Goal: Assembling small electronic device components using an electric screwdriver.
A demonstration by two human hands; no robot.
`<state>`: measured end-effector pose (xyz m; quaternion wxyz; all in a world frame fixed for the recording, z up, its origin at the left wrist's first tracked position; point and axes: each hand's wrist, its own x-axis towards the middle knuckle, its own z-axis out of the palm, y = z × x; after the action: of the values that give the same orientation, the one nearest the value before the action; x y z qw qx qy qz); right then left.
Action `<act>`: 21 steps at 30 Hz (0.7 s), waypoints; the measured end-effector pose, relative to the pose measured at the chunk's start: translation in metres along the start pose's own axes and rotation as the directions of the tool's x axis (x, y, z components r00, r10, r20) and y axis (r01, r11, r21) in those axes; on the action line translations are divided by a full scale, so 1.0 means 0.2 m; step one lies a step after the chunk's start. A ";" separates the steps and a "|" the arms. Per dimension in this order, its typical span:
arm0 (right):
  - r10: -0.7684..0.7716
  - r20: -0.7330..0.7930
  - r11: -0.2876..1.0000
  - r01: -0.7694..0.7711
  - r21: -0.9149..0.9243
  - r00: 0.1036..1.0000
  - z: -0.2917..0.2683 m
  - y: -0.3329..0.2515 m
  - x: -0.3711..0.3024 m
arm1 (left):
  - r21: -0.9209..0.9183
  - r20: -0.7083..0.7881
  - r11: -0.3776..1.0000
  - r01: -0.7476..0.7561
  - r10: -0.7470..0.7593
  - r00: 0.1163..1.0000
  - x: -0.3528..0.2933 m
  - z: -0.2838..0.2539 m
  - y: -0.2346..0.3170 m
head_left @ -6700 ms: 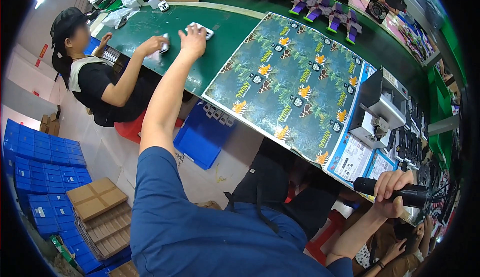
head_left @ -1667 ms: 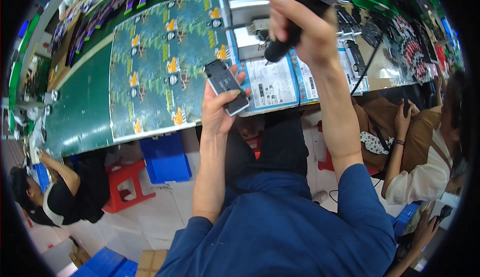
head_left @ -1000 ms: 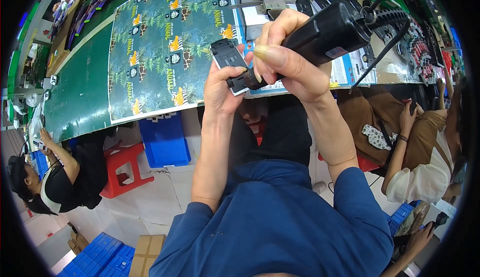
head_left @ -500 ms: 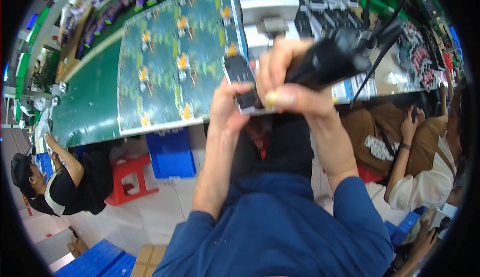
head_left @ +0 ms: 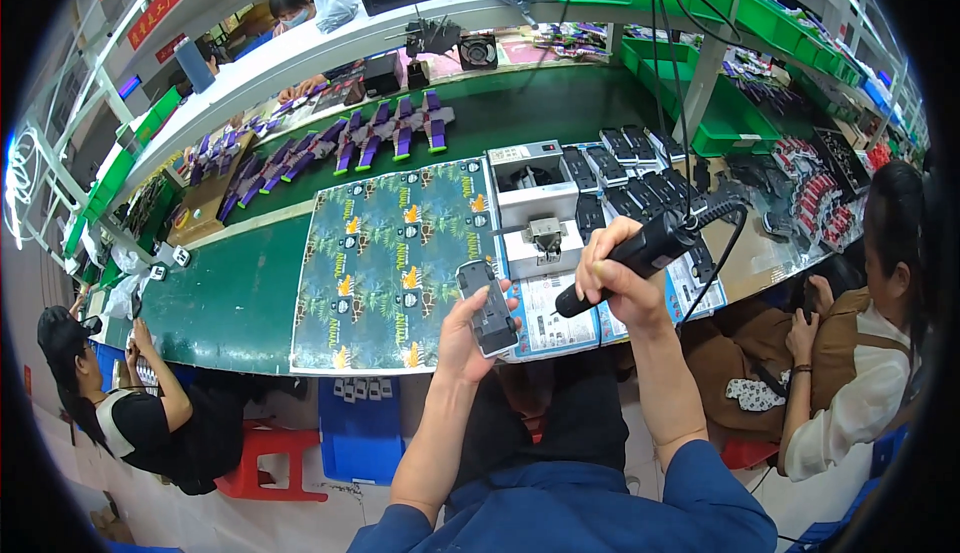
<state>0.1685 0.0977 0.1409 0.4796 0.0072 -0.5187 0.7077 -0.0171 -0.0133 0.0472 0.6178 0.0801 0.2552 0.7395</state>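
Note:
My left hand (head_left: 462, 338) holds a dark grey rectangular plastic casing (head_left: 486, 308) with a pale edge, at the front of the bench. Its fingers wrap the sides, and the recessed face is turned up. In my right hand (head_left: 622, 281) is a black electric screwdriver (head_left: 648, 243), tilted with its tip toward lower left. That tip is apart from the casing, a little to its right. Just beyond both hands stands a white screw feeder (head_left: 540, 243) with a metal block at its front. Several black casings (head_left: 630, 193) lie in rows to its right.
A patterned mat (head_left: 385, 273) covers the bench to the left. Purple-and-green parts (head_left: 370, 143) lie beyond it. The screwdriver's black cable (head_left: 735, 243) loops on the right and hangs from above. Green bins (head_left: 730, 123) stand at back right. People sit on both sides.
The view has tilted up, showing more of the bench and shelf. My right hand and the screwdriver have drawn apart from the casing, to the right. My left hand still holds the casing.

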 end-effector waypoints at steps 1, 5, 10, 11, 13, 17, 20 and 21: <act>0.000 -0.041 0.999 -0.002 -0.041 0.999 -0.02 0.00 0.00 | 0.000 0.002 1.000 -0.002 0.002 1.000 -0.01 0.01 0.00; 0.022 -0.221 0.981 -0.064 -0.185 0.975 -0.11 0.07 -0.01 | -0.014 0.003 1.000 0.014 -0.014 1.000 0.01 0.02 0.00; -0.032 -0.340 0.914 -0.110 -0.390 0.940 -0.17 0.14 0.02 | 0.101 0.012 0.994 -0.044 0.043 0.999 0.00 0.08 0.00; -0.049 -0.371 0.908 -0.114 -0.404 0.927 -0.17 0.16 0.03 | 0.119 0.012 0.991 -0.056 0.055 0.998 0.00 0.08 0.00; -0.062 -0.357 0.866 -0.128 -0.484 0.932 -0.19 0.16 0.04 | 0.152 -0.026 0.986 -0.074 0.079 0.997 -0.02 0.09 0.01; -0.150 -0.296 0.796 -0.062 -0.602 0.943 -0.20 0.12 -0.04 | 0.154 -0.053 0.984 -0.091 0.100 0.994 0.01 -0.05 0.03; -0.600 -0.205 0.472 0.136 -0.871 0.774 -0.06 -0.09 -0.12 | 0.128 -0.060 0.984 -0.120 0.129 0.990 0.01 -0.10 0.06; -0.732 -0.020 0.345 0.344 -0.873 0.681 0.00 -0.21 -0.09 | 0.177 -0.110 0.976 -0.125 0.146 0.983 0.01 -0.10 0.08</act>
<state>0.2081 0.0849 0.1626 0.7326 -0.1880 -0.6342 0.1606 -0.0400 -0.0187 0.0370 0.5401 0.1041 0.3482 0.7591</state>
